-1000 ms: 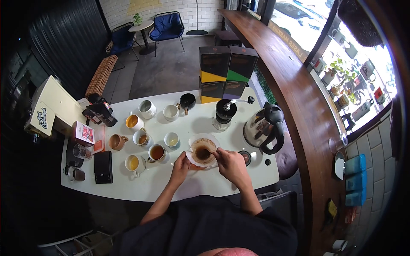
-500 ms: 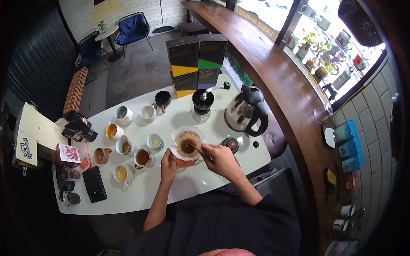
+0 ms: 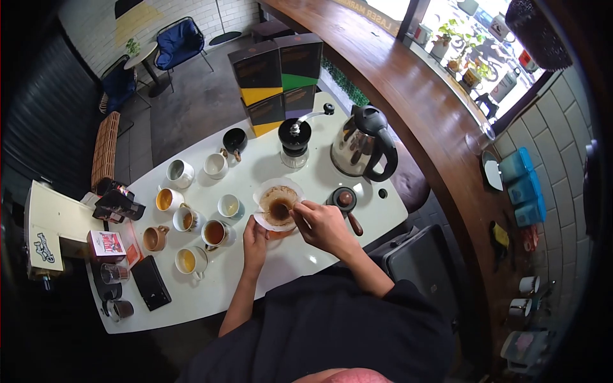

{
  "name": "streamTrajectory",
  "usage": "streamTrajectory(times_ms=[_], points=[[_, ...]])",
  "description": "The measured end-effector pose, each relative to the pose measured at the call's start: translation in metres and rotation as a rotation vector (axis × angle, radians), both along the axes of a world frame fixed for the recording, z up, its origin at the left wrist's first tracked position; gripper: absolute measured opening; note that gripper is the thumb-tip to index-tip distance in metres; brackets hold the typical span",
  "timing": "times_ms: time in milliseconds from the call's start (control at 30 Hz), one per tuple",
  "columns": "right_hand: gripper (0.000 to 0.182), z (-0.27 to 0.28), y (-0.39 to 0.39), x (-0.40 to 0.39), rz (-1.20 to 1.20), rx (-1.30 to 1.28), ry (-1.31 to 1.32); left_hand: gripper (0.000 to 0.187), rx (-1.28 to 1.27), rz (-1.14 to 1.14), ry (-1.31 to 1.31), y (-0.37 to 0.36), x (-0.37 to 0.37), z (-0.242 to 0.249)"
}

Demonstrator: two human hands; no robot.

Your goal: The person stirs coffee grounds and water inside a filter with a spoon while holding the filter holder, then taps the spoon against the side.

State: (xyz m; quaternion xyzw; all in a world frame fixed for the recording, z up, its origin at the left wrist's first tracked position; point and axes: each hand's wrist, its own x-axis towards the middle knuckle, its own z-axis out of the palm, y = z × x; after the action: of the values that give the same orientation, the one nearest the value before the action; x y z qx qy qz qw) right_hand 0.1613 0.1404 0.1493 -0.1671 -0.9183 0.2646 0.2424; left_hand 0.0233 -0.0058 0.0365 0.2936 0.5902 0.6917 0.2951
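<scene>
A paper coffee filter (image 3: 292, 186) with brown-stained walls stands open in a dripper at the table's front. Dark wet coffee (image 3: 278, 209) lies at its bottom. Below it, part of a glass server (image 3: 279, 235) shows reddish-orange. My left hand (image 3: 257, 239) grips the dripper's lower left side with closed fingers. At the filter's right rim, my right hand (image 3: 325, 228) is pinched; whatever thin thing it holds is too small to make out. Several cups stand to the left, the nearest being a white cup of tea-coloured liquid (image 3: 214, 232) and a pale cup (image 3: 230, 206).
A hand grinder (image 3: 294, 142) and a steel kettle (image 3: 350, 150) stand behind. A round dark object with a wooden handle (image 3: 345, 199) lies to the right. Stacked black boxes (image 3: 255, 70) rise at the back edge. A black flat device (image 3: 151, 283) lies at the left.
The view has shifted, and the wooden handle right of my hand now shows. Both hands stay at the filter and dripper, my right fingers slightly higher at the rim.
</scene>
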Motion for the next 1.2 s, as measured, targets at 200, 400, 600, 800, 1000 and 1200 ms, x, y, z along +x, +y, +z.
streamTrajectory(times_ms=[200, 400, 600, 800, 1000, 1200], points=[[0.012, -0.002, -0.002, 0.0, 0.024, -0.06, 0.093, 0.024, -0.017, 0.073, -0.058, 0.004, 0.004, 0.013], [0.013, 0.0, -0.018, -0.013, -0.039, -0.013, 0.068, 0.017, 0.014, -0.005, -0.135, 0.0, 0.007, 0.01], [0.013, 0.008, -0.036, -0.008, -0.127, -0.021, 0.037, 0.013, -0.026, -0.088, -0.017, -0.013, -0.006, 0.008], [0.015, 0.01, -0.033, 0.0, -0.129, -0.02, -0.015, 0.026, -0.009, -0.125, -0.046, -0.011, -0.013, -0.004], [0.012, 0.011, -0.028, 0.002, -0.11, -0.06, 0.071, 0.015, -0.012, -0.091, -0.054, -0.008, -0.008, 0.015], [0.013, 0.0, -0.006, 0.014, 0.003, -0.089, 0.011, 0.025, -0.053, -0.021, -0.012, -0.006, -0.005, 0.014]])
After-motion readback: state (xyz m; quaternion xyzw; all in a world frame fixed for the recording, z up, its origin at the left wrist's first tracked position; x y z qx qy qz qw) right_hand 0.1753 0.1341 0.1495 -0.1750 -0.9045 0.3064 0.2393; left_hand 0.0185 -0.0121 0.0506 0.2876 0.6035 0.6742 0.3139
